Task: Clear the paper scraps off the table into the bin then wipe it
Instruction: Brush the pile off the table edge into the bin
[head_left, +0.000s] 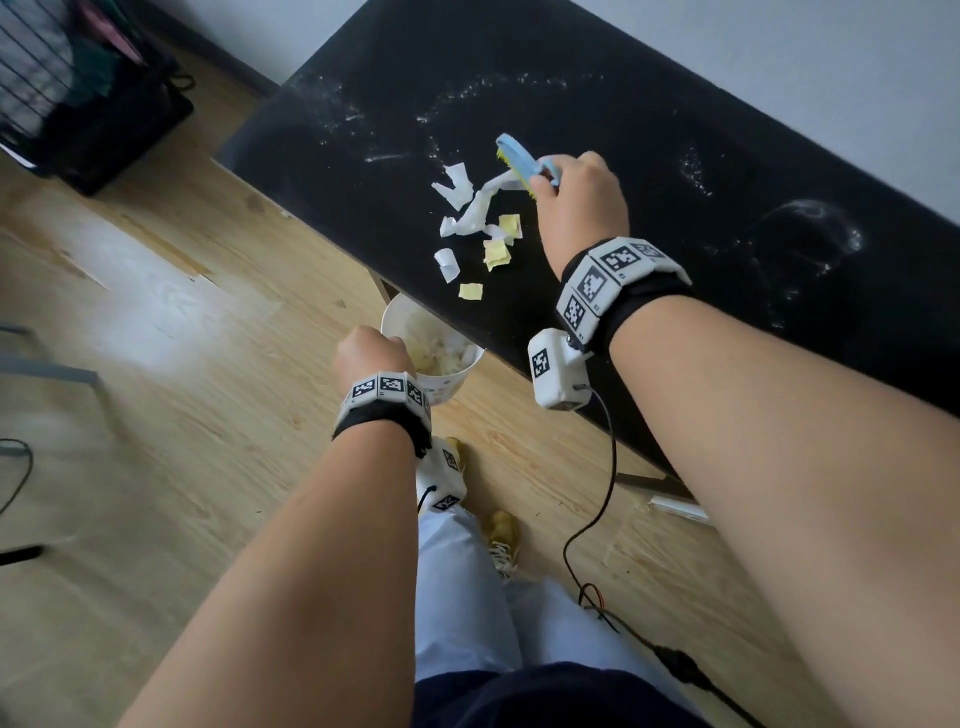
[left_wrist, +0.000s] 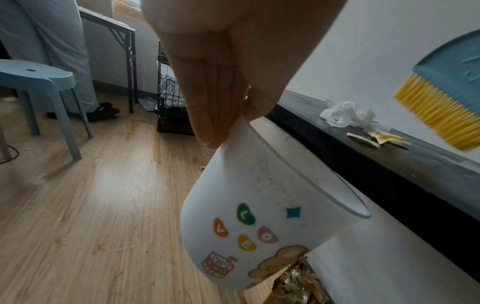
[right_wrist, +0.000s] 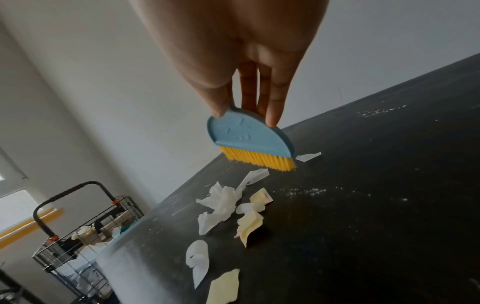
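Observation:
White and pale yellow paper scraps (head_left: 480, 223) (right_wrist: 228, 207) (left_wrist: 345, 117) lie bunched near the front edge of the black table (head_left: 675, 171). My right hand (head_left: 576, 197) (right_wrist: 249, 102) grips a small blue brush with yellow bristles (head_left: 519, 163) (right_wrist: 255, 144) (left_wrist: 446, 92), held just behind the scraps with bristles near the tabletop. My left hand (head_left: 371, 353) (left_wrist: 215, 115) pinches the rim of a white bin with stickers (head_left: 434, 353) (left_wrist: 259, 216), held below the table's edge under the scraps. Scraps lie inside the bin.
White crumb streaks (head_left: 467, 93) mark the tabletop. A black wire basket (head_left: 78, 88) (right_wrist: 85, 236) stands on the wooden floor at far left. A blue stool (left_wrist: 39, 86) is behind. A cable (head_left: 597, 493) hangs from my right wrist.

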